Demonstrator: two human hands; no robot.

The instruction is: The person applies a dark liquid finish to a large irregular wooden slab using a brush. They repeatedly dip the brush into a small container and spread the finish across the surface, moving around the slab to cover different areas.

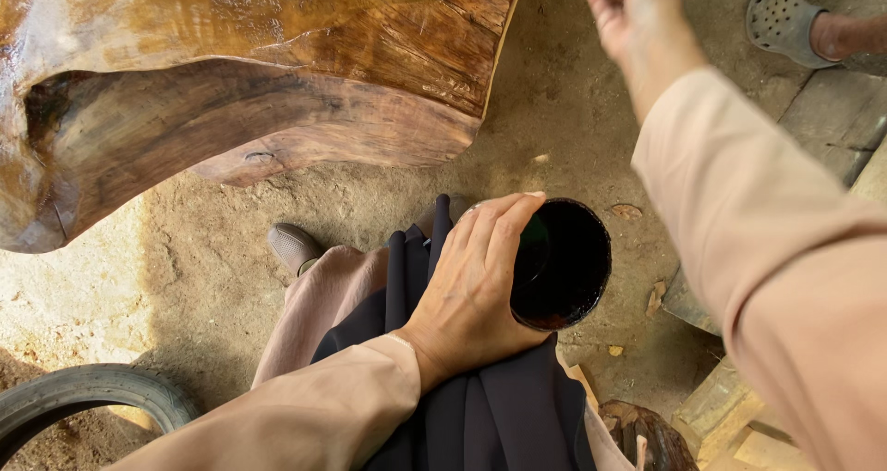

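Steadying a round tin (564, 263) of dark liquid on the lap, left hand (471, 291) wraps its rim. Right hand (637, 18) raised, grip unclear at the frame edge. Glossy wood slab (259, 73) beside; tyre (83, 397) on dirt.

This looks like a rough outdoor or open-sided woodworking yard, a place where timber is finished by hand. From ten to twelve o'clock a great slab of raw-edged wood (249, 73) fills the view, its surface glossy and amber as if freshly coated, its underside dark and uneven. The floor is bare packed earth (212, 249), sandy and littered with chips and flakes. At four to five o'clock lie pale offcut planks (730, 415), stacked loosely, and beside them at six o'clock a dark stump-like chunk of wood (647, 434). An old rubber tyre (83, 392) rests at eight o'clock. At one o'clock another person's foot in a grey perforated clog (781, 23) stands on the dirt
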